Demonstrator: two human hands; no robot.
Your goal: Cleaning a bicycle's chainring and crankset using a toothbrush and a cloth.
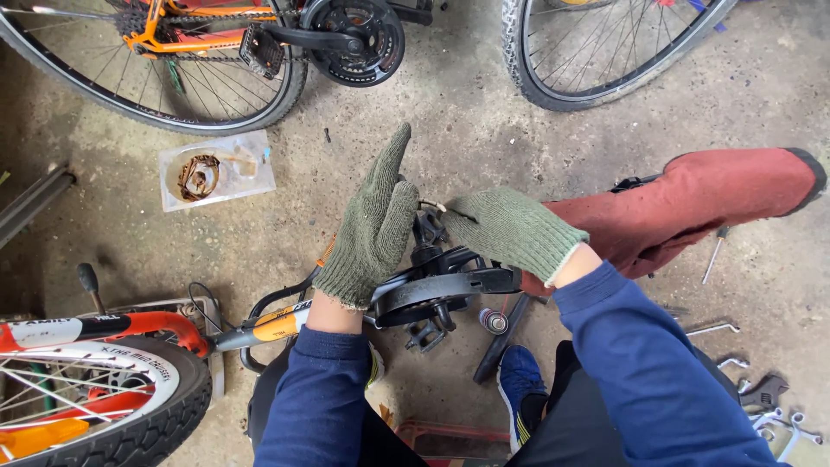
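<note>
Pinching with my right hand (510, 229), I have the gloved fingertips closed on a small light-coloured piece at the top of the crank assembly (437, 290); what that piece is I cannot tell, it is too small. My left hand (373, 229) is flat and released, fingers straight and pointing to the far side, its palm resting against the left side of the same assembly without clasping it.

That assembly sits at the scene's middle, just above my knees: a black chainring guard with a crank arm and a black pedal (428, 333) hanging at its near edge, joined to the orange and white frame (277, 324) of a small bicycle lying to the left. I judge it stiff, metal and fairly heavy, likely greasy, so the knit gloves help; the crank arm or the guard's rim looks the firmest place to hold, not the small part at the top.

Outward from there, a small wheel with a white-lettered tyre (130, 398) lies near left. A clear plastic tray (216, 170) holding a coiled rusty chain sits far left on the concrete floor (484, 121). A red cloth (700, 203) lies to the right, with spanners (769, 398) near right. Two larger bicycle wheels stand along the far edge.
</note>
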